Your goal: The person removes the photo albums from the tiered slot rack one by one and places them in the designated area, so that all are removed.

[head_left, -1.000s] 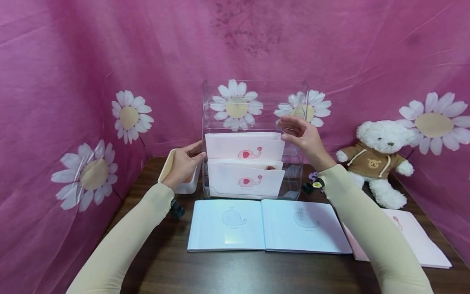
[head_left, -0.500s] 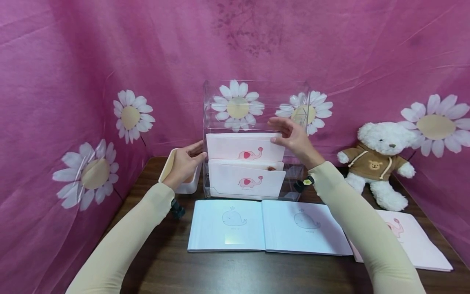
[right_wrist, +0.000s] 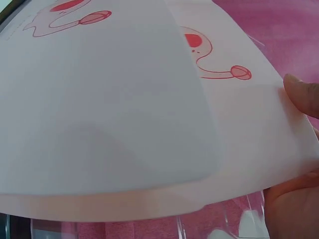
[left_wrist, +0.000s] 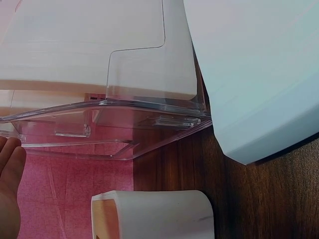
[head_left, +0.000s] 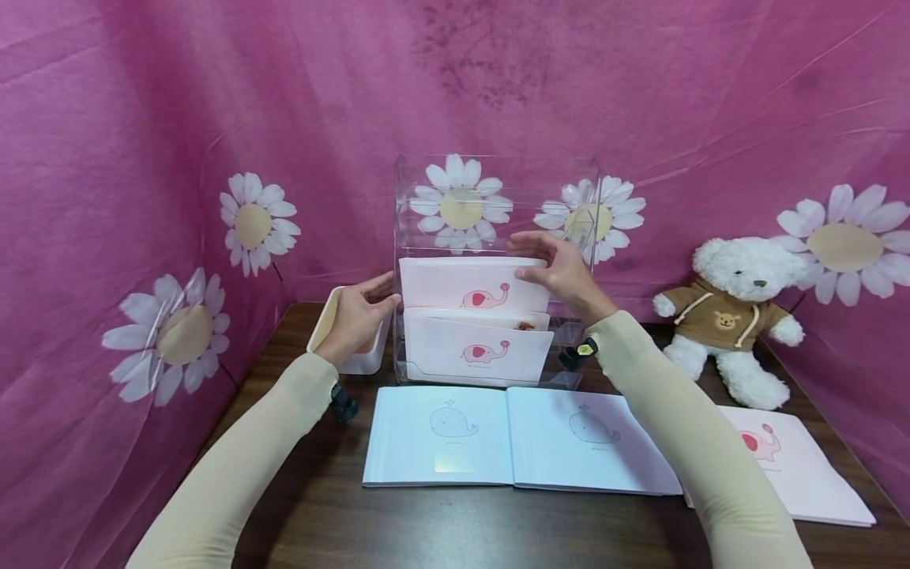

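A clear acrylic rack (head_left: 398, 213) stands upright at the back of the table. In its tiers lean pale booklets with red elephant drawings, an upper booklet (head_left: 441, 283) and a lower booklet (head_left: 434, 348). My right hand (head_left: 563, 273) pinches the upper booklet by its top right corner. In the right wrist view, the thumb (right_wrist: 303, 95) lies on the cover and other fingers are behind the booklet. Beside the rack's left wall is my left hand (head_left: 358, 314), its extended fingers touching the side. The left wrist view catches only its fingers (left_wrist: 12, 172) at the edge.
A white container (head_left: 366, 363) sits left of the rack, behind the left hand. An open book (head_left: 455, 450) with whale drawings lies before the rack. Further right are an elephant booklet (head_left: 817, 466), partly under the right forearm, and a teddy bear (head_left: 725, 316) in a brown hoodie.
My right hand has moved left and slightly down along the upper booklet's top right corner, and its thumb now lies further onto the cover. The left hand has stayed at the rack's side.
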Demonstrator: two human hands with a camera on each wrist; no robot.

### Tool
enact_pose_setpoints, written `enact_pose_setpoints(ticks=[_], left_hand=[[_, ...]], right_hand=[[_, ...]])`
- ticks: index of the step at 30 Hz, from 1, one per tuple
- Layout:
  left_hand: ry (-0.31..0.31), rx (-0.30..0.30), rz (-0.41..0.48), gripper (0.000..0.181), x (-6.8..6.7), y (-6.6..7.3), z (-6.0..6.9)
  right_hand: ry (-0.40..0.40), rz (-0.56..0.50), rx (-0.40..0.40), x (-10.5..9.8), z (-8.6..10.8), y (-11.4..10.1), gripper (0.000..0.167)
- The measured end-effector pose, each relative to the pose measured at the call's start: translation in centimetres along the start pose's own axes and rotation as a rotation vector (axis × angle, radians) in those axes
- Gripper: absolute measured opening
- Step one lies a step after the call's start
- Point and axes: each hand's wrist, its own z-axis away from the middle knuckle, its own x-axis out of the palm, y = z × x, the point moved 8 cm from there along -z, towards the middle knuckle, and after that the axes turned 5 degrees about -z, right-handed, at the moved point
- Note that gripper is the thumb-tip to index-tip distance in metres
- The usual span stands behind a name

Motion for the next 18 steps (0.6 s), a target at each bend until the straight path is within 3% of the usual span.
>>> enact_pose_setpoints(ticks=[7,18], left_hand=[[0.003,-0.003,0.003,0.055,0.0,0.0,0.0],[0.017,0.006,0.012,0.054,-0.1,0.0,0.0]], right_hand=[[0.030,0.051,0.022,-0.1,-0.5,0.9,0.055],[0.010,-0.082,0.078,0.3,-0.3,2.1,0.050]])
